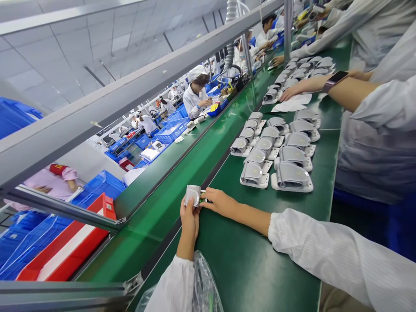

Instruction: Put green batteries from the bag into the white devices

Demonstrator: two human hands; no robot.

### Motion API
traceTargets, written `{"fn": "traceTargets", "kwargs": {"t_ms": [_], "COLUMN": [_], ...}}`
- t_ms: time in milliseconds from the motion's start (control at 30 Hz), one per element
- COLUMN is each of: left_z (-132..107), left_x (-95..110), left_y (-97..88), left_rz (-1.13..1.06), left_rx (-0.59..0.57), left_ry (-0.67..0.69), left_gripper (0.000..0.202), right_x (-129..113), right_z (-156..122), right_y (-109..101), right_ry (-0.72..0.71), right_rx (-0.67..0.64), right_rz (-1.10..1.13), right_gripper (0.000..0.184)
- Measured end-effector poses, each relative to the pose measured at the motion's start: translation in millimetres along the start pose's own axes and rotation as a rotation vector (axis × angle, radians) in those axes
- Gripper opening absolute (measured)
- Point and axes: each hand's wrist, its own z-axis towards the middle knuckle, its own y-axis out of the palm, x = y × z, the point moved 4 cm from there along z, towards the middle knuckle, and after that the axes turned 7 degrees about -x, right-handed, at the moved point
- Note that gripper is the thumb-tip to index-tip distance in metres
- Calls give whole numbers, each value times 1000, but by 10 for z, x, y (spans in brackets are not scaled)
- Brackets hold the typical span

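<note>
My left hand (190, 221) grips a small grey-and-white unit with a rolled cuff, which looks like a wrist blood pressure monitor (193, 195). It is held up over the near side of the green bench. From the right, my right hand (216, 202) reaches across with its fingers closed at the monitor's side. Small green parts show between the fingertips and the unit, too small to make out. By my left sleeve lies a clear plastic bag (206, 281) with something green inside. Farther up the bench stand rows of similar cuffed monitors (290, 175).
A co-worker's hand (299, 88) with a dark wristwatch rests by white sheets (292, 104) among more monitors. A green conveyor belt (162, 195) runs along the left. Beyond it are a metal rail (130, 86), a red tray (69, 247) and blue crates (100, 188).
</note>
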Motion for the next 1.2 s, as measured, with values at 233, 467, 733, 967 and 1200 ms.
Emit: {"fn": "traceTargets", "kwargs": {"t_ms": [233, 467, 733, 967, 1200], "left_z": [27, 68, 69, 34, 6], "left_x": [-42, -35, -37, -13, 14], "left_y": [-17, -37, -15, -45, -11], "left_rz": [68, 84, 172, 118, 71], "left_rx": [9, 37, 0, 11, -32], "left_ry": [15, 25, 40, 54, 43], "left_gripper": [69, 68, 68, 65, 66], "right_x": [-8, 36, 233, 43, -9], "right_z": [0, 48, 122, 6, 23], "right_y": [-10, -106, -266, -256, -204], "right_ry": [118, 477, 644, 488, 534], "right_rx": [77, 83, 211, 32, -71], "right_rz": [65, 236, 415, 346, 490], "right_gripper": [19, 51, 39, 24, 26]}}
